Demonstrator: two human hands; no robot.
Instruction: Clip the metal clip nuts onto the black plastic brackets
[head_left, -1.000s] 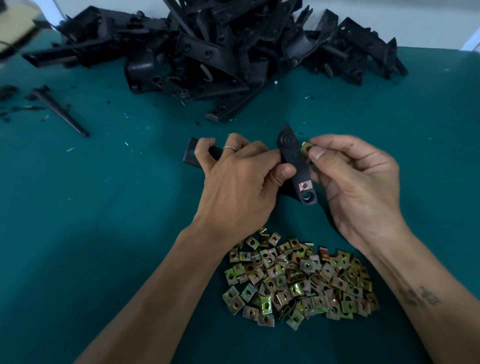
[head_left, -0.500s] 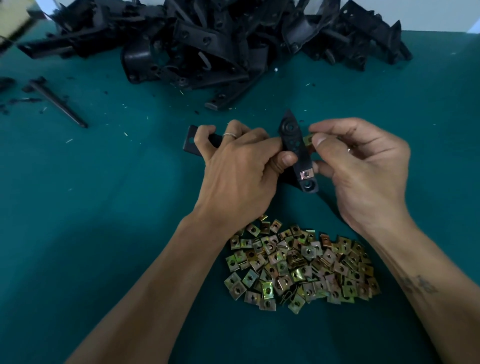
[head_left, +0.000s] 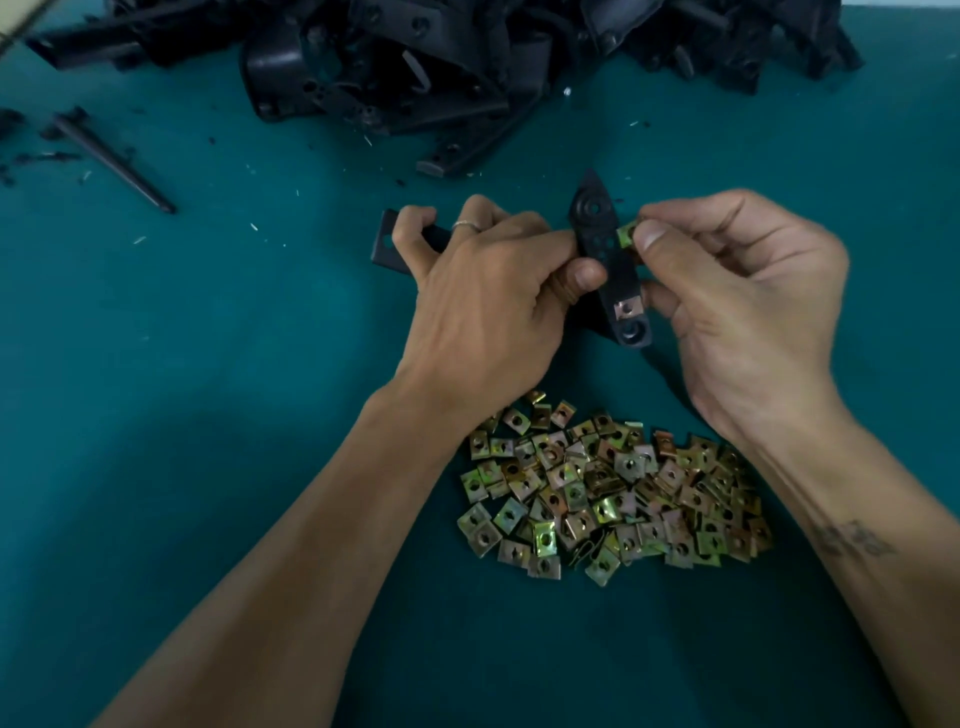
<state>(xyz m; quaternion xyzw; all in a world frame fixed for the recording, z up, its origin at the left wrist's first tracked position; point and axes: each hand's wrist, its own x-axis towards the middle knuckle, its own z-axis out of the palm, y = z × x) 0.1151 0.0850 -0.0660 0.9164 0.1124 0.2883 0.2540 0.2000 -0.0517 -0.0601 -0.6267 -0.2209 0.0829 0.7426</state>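
Black plastic bracket, holed, one clip nut fitted, gripped by left hand; second nut pinched at its edge by right hand.

The bracket is matt black plastic, its moulded face smooth with a faint sheen. Pressed against its right edge, the clip nut is shiny plated metal, yellow-green. Below the bracket, the heap of clip nuts glints in iridescent gold, green and pink. The table cover looks like matt teal cloth.
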